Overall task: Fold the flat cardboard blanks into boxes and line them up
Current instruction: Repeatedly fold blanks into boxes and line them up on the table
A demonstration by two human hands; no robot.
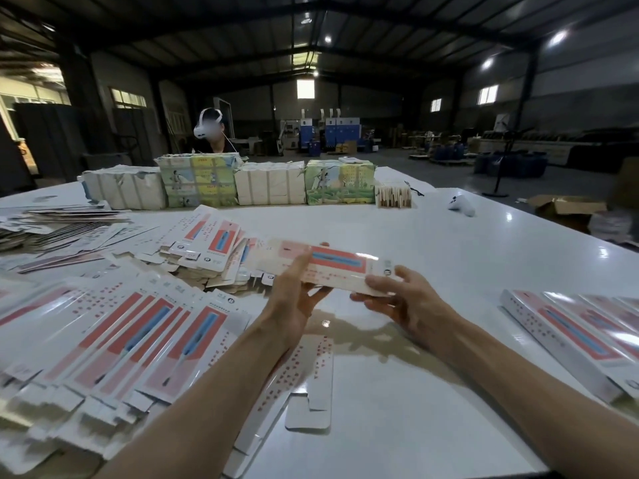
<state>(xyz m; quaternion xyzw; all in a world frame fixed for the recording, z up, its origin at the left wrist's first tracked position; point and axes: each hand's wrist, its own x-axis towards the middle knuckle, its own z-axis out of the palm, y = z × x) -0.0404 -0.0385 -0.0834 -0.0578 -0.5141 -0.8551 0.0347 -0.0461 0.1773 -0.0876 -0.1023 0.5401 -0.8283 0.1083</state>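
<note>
Above the white table (pixel 415 236) I hold one long white cardboard blank (pixel 340 262) with a red and blue panel, lying crosswise. My left hand (pixel 294 292) grips its left part, thumb on top and fingers underneath. My right hand (pixel 397 299) pinches its right end from below and the front. A fanned row of flat blanks (pixel 121 333) covers the table at the left. Several folded boxes (pixel 581 330) lie side by side at the right edge. One flat blank (pixel 297 382) lies under my left forearm.
A loose heap of blanks (pixel 207 250) sits behind the fanned row, with more flat sheets (pixel 52 229) at far left. Wrapped bundles (pixel 269 183) line the table's far side; a person with a headset (pixel 211 133) sits behind them. A white controller (pixel 461 205) lies far right.
</note>
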